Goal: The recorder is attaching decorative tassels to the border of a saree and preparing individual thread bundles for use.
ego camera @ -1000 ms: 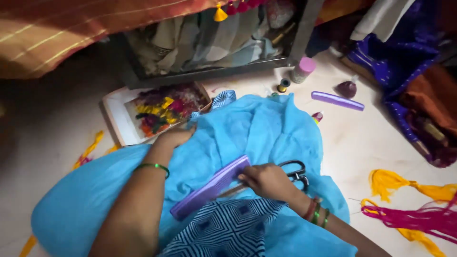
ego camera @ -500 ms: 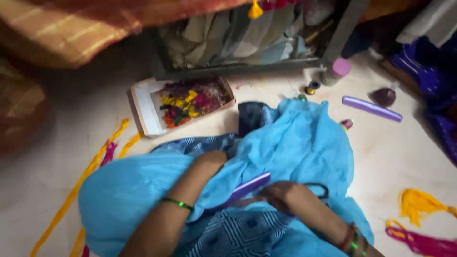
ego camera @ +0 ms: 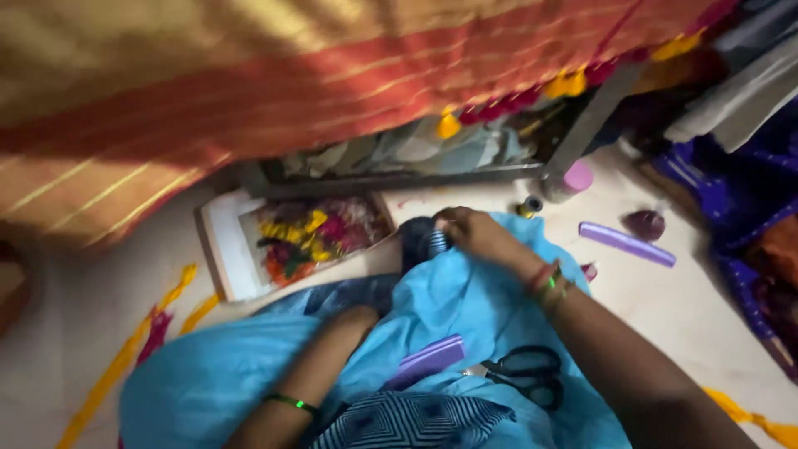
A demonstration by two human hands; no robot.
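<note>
My right hand [ego camera: 478,235] sits just above centre frame, fingers curled and pinched on the top edge of the blue cloth [ego camera: 465,308], where a dark striped fold [ego camera: 432,243] bunches under my fingertips. My left hand [ego camera: 353,320] is buried under the same cloth, left of centre; only the wrist with its green bangle [ego camera: 291,403] shows, so I cannot tell whether those fingers are spread or closed. The cloth itself fills the lower middle of the frame, heaped over my lap, with a patterned dark piece [ego camera: 399,424] at the bottom edge.

A purple ruler [ego camera: 428,360] lies on the cloth just below centre, and black scissors [ego camera: 524,374] rest beside it to the right, both untouched. A second purple strip [ego camera: 628,244] lies on the floor at right, a tray [ego camera: 224,249] of mixed coloured scraps sits upper left of the cloth, and a small spool [ego camera: 530,205] stands near a pink-capped bottle [ego camera: 573,179] by the frame's upper right.

I judge this to be the arranging step: I am gathering and pulling the far edge while the hidden hand supports from beneath. The next move calls for a firm, even pull so the fabric lies flat without dragging the ruler and scissors off their place
</note>
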